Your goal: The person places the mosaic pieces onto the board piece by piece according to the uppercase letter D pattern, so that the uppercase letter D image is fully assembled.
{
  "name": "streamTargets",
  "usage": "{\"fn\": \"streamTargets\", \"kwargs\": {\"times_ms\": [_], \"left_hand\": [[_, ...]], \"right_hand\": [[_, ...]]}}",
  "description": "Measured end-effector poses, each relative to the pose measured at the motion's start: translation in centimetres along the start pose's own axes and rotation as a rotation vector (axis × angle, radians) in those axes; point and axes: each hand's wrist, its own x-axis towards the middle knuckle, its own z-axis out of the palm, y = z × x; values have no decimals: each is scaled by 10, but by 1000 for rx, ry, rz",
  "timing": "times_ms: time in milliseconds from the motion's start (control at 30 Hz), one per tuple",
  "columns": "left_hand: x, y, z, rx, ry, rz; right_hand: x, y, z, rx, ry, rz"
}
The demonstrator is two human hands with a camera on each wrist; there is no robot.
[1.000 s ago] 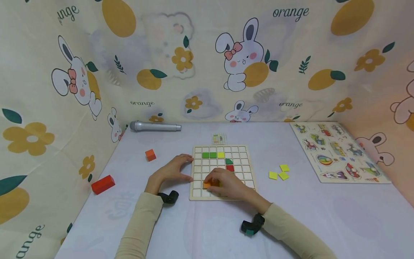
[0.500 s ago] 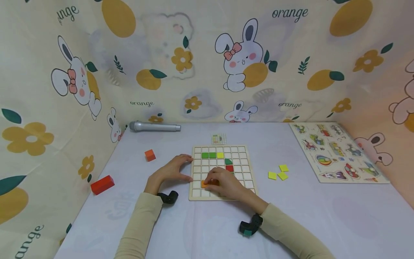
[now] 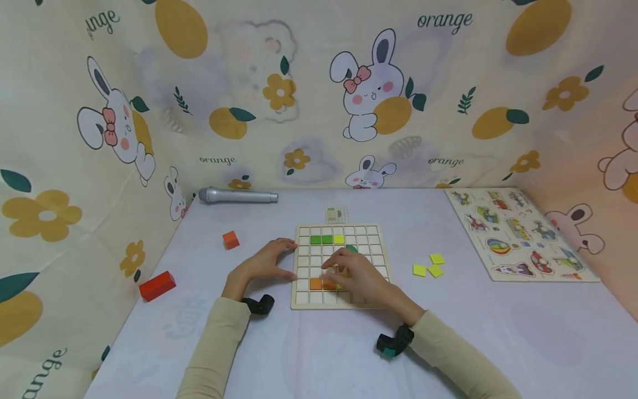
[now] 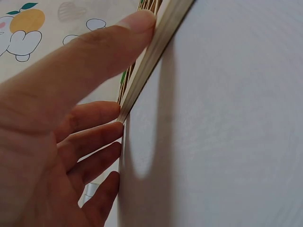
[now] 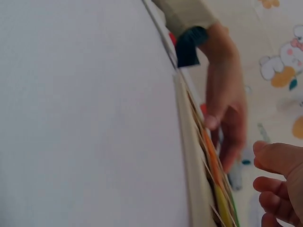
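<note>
A wooden grid board (image 3: 303, 299) lies flat on the table. My left hand (image 3: 261, 263) rests against its left edge, the thumb and fingertips touching the rim in the left wrist view. Over the lower middle of the board my right hand (image 3: 359, 274) is raised, its thumb and fingers apart with nothing between them. Left of that hand lie orange tiles (image 3: 315, 284), with a yellow tile partly hidden beside them. Two green tiles (image 3: 321, 239) and a yellow tile (image 3: 339, 239) fill part of an upper row. A rounded green tile (image 3: 351, 248) shows just beyond my right fingers.
Three loose yellow tiles (image 3: 436, 271) lie right of the board. An orange cube (image 3: 231, 239) and a red block (image 3: 157, 286) are at the left. Behind stand a grey microphone (image 3: 241, 195) and a small grid card (image 3: 336, 214). A picture puzzle board (image 3: 518, 235) lies far right.
My right hand has let go of the orange tile, lifted slightly and moved back to the right, uncovering the orange tiles and hiding the red one. My left hand has stayed still.
</note>
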Motion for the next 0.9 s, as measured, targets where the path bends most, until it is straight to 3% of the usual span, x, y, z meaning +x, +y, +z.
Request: {"fn": "streamTargets", "kwargs": {"times_ms": [167, 300, 600, 900], "left_hand": [[0, 0, 0, 5, 1, -4], [0, 1, 0, 4, 1, 0], [0, 2, 0, -4, 2, -10], [0, 1, 1, -3, 6, -14]], "right_hand": [[-7, 12, -18, -9, 71, -44], [-15, 20, -32, -26, 110, -29], [-38, 34, -68, -101, 153, 126], [-67, 55, -102, -212, 243, 53]]}}
